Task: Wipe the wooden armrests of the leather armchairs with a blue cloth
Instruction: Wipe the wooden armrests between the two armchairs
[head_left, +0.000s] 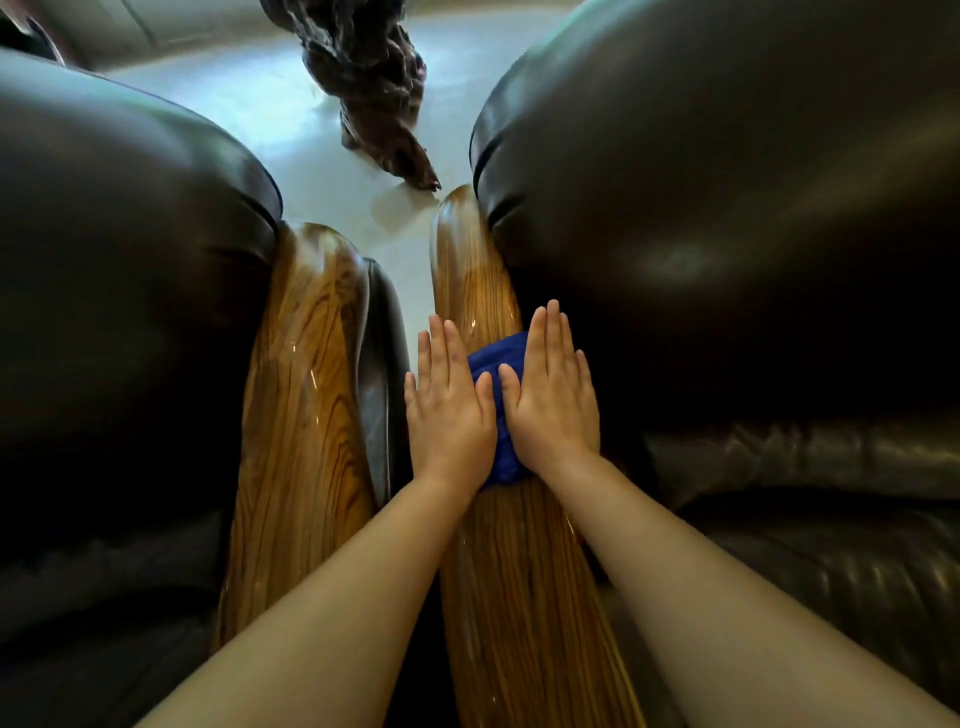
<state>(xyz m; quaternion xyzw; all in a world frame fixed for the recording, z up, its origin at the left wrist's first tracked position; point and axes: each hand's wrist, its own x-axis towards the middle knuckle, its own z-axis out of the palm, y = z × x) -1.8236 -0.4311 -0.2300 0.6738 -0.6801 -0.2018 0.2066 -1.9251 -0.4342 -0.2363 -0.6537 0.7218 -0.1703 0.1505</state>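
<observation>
- Two bare forearms reach in from the bottom edge, closest to the camera, both cut off below the elbow.
- The left hand (448, 410) lies flat, palm down, fingers (441, 353) straight and close together; it grips nothing and presses on the left part of the blue cloth (496, 364), with its outer fingers hanging past the left edge of the wood.
- The right hand (551, 395) lies flat in the same way, fingers straight and together, holding nothing, pressing on the right part of the cloth.
- The cloth sits bunched under both palms on the right armrest (519, 571), about halfway along it; only a strip shows between the thumbs, ahead of the thumbs and below the wrists, so its full shape is hidden.
- It is deep blue, soft and creased.
- On the left, the left armchair (119, 270) is dark glossy leather; its armrest (301, 415) is shiny brown wood with strong grain.
- The right armrest has the same glossy grain and runs beside the right armchair (727, 234), whose lower part falls in deep shadow.
- Between the chairs the pale floor (291, 119) shows, with a dark, gnarled, blurred object (374, 88) on it that is hard to identify.
</observation>
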